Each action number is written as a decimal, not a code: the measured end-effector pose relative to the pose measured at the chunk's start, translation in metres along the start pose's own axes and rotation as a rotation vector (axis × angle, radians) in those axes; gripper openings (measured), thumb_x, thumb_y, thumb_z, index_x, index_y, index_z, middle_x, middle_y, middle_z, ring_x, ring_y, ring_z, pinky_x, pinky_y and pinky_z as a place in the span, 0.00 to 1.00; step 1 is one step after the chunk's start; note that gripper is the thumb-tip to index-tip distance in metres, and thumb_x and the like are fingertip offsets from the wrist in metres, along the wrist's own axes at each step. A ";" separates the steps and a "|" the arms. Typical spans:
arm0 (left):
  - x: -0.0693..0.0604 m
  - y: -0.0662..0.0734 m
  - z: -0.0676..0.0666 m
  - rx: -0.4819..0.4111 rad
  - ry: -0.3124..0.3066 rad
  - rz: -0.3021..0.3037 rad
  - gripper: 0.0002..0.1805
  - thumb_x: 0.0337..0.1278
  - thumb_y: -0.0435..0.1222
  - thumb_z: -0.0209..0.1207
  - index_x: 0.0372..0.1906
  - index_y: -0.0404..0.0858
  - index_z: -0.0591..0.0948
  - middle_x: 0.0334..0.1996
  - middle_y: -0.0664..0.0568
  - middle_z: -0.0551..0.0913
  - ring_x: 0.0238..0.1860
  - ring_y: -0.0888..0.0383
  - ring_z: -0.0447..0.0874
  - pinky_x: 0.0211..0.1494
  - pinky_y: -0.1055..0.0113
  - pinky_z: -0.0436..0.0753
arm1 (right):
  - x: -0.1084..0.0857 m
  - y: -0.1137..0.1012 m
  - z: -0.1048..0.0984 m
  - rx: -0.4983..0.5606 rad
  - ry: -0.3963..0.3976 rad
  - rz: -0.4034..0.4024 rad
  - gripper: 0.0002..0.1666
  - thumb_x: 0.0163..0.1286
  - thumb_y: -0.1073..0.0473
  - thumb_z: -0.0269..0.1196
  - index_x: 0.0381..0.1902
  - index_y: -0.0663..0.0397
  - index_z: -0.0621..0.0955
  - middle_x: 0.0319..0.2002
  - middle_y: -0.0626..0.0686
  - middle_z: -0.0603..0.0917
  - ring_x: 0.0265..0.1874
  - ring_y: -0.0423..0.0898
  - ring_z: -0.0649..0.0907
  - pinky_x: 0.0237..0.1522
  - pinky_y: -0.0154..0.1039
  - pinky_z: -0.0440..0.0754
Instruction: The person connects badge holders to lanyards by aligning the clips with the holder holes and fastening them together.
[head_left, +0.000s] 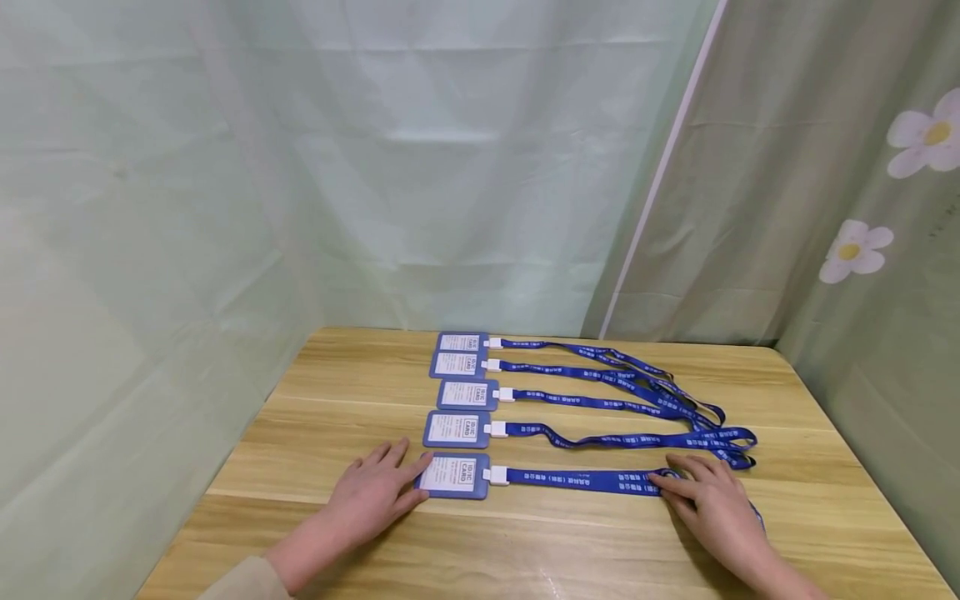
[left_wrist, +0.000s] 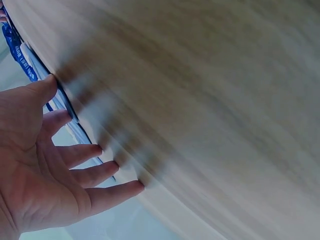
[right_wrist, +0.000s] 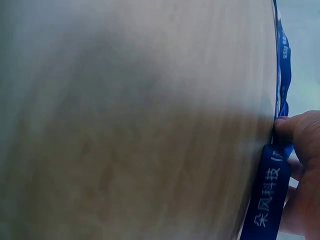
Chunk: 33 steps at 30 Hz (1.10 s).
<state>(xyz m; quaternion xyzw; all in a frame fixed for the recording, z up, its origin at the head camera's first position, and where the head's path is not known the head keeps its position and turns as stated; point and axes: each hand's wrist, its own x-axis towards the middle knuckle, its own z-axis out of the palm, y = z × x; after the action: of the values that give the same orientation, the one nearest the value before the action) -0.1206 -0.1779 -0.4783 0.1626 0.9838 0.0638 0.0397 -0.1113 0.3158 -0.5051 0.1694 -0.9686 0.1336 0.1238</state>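
Note:
Nearest me on the table lies a blue ID card holder (head_left: 472,487) with a white clip (head_left: 497,475) and a blue printed lanyard (head_left: 555,480) stretched to the right. My left hand (head_left: 372,492) touches the holder's left end with thumb and index finger, its fingers spread and fairly straight. At the lanyard's right part, my right hand (head_left: 712,508) pinches the strap between thumb and fingers; the right wrist view shows the printed strap (right_wrist: 267,195) beside the thumb. Part of the strap is hidden under that hand.
Several more blue card holders (head_left: 456,429) lie in a column behind, their lanyards (head_left: 637,440) running right and overlapping at the far ends. The two rearmost holders overlap or touch. Pale curtains (head_left: 465,167) surround the wooden table (head_left: 337,400) at back and sides.

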 end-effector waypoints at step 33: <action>0.004 0.003 0.002 -0.037 -0.023 -0.034 0.30 0.69 0.56 0.61 0.72 0.53 0.76 0.71 0.36 0.71 0.70 0.32 0.67 0.62 0.25 0.68 | 0.004 0.007 -0.006 0.061 -0.112 0.078 0.20 0.67 0.65 0.70 0.55 0.43 0.89 0.63 0.63 0.80 0.64 0.71 0.72 0.61 0.72 0.70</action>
<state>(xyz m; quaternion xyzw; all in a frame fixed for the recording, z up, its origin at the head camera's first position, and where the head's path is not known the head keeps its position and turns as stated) -0.1227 -0.1733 -0.4797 0.1456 0.9846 0.0796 0.0552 -0.1160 0.3227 -0.4996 0.1426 -0.9753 0.1582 0.0588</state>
